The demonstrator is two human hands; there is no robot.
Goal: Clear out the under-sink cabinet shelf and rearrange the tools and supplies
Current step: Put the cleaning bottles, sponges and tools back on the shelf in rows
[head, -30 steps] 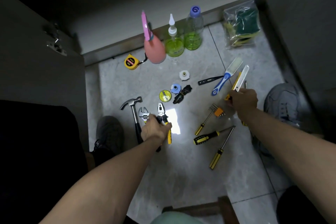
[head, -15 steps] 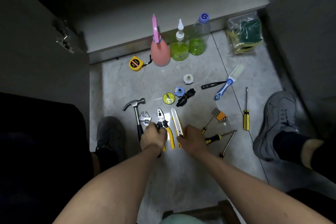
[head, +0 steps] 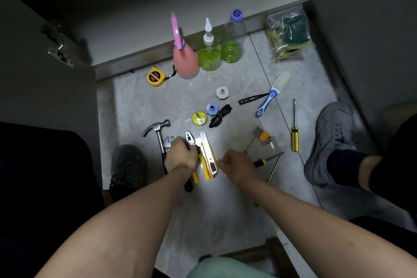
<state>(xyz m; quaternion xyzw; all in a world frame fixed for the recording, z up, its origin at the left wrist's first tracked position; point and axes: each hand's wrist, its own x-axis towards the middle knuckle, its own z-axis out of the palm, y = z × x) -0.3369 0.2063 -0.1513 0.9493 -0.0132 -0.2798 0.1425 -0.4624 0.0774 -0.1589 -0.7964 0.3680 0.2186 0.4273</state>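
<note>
Tools lie on the tiled floor (head: 225,198) in front of the under-sink cabinet shelf (head: 203,4). My left hand (head: 181,156) grips the yellow-handled pliers (head: 189,139), between an adjustable wrench (head: 168,142) and a yellow utility knife (head: 208,153). A hammer (head: 158,126) lies at the left of this row. My right hand (head: 239,166) hovers just right of the knife, fingers loosely curled, apart from it. It hides the end of a black-and-yellow screwdriver (head: 259,162).
By the cabinet stand a pink spray bottle (head: 186,63), two green bottles (head: 209,56), a tape measure (head: 154,77) and a sponge bag (head: 286,34). Hex keys (head: 262,137), a yellow screwdriver (head: 295,140) and a blue brush (head: 268,99) lie right. My shoes (head: 331,137) flank the tools.
My right hand carried the utility knife from the right side, laid it beside the pliers and has let go. The left hand stayed on the pliers.
</note>
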